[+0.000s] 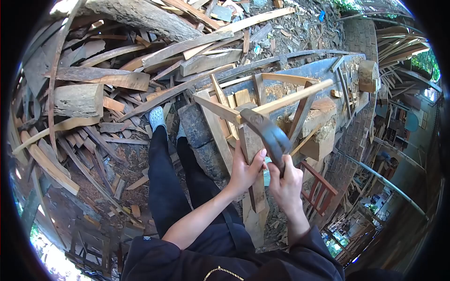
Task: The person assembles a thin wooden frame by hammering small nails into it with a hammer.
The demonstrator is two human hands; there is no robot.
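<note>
My left hand (244,169) grips an upright wooden leg (251,145) of a pale wooden frame (220,110), which looks like a stool or chair frame tilted on its side. My right hand (285,180) is closed around the handle of a dark metal hammer or hatchet (267,133), whose head rests close to the joint where the leg meets a long light rail (295,96). Both hands are close together, just below the joint.
The frame lies against a heavy worn workbench (323,70) dusted with sawdust. Offcuts, planks and logs (112,79) cover the ground to the left. My legs in black trousers and white shoes (157,117) stand beside a dark block (197,126). A red frame (318,180) sits lower right.
</note>
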